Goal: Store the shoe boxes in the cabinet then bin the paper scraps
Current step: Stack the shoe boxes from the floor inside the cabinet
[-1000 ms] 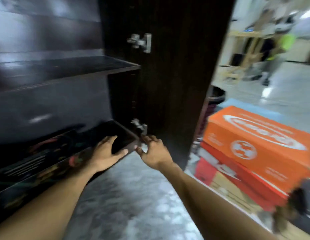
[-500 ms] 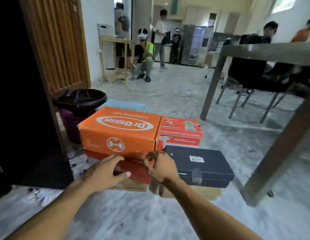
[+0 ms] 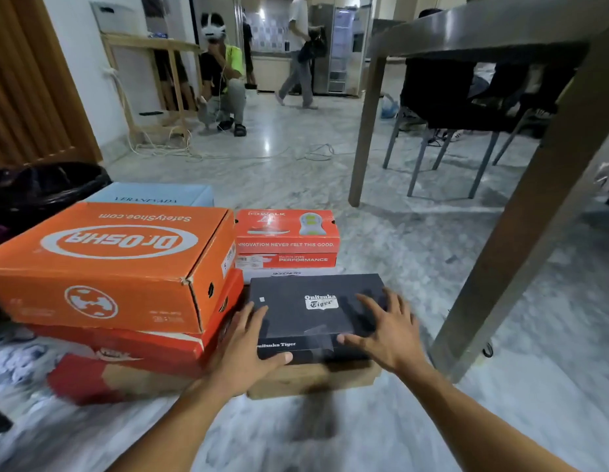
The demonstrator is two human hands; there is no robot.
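A black Onitsuka Tiger shoe box (image 3: 306, 311) lies on a brown cardboard box (image 3: 313, 379) on the marble floor. My left hand (image 3: 248, 349) touches its near left corner with thumb across the front face. My right hand (image 3: 388, 332) hovers spread over its right end. Left of it stands a stack: a big orange Dr.Osha box (image 3: 105, 264) on a red box (image 3: 143, 349) on a red-brown box (image 3: 91, 376). A red Skechers box (image 3: 286, 240) and a light blue box (image 3: 153, 195) sit behind. The cabinet is out of view.
A bin with a black liner (image 3: 40, 189) stands at the left behind the stack. A grey table leg (image 3: 521, 233) rises close on the right, with chairs (image 3: 459, 131) beyond. People crouch and walk at the back; cables (image 3: 200, 151) lie on the floor.
My view swung from the dark cabinet to the stacked boxes. Both hands left the cabinet's lower shelf and moved right, from the orange stack to the black box.
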